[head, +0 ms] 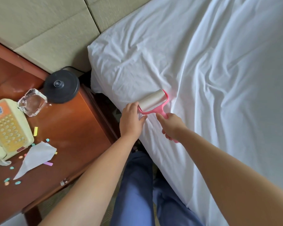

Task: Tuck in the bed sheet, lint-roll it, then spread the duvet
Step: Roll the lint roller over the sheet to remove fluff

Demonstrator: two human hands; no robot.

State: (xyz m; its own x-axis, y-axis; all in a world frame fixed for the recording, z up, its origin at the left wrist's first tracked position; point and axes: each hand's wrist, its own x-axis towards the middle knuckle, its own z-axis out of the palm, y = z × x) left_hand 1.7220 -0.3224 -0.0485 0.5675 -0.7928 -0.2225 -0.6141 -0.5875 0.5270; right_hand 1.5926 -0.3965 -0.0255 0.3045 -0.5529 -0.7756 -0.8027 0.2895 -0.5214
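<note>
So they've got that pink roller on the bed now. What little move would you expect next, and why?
Probably a push of the lint roller away across the bed sheet. The right hand grips its pink handle, the left hand touches the drum's near end, and the drum sits at the sheet's near edge with wrinkled sheet beyond.

No legible text anywhere.

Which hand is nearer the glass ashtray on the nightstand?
Left. The left hand is at the bed's edge by the lint roller's drum, on the side toward the ashtray. The right hand grips the roller's handle farther over the sheet.
</note>
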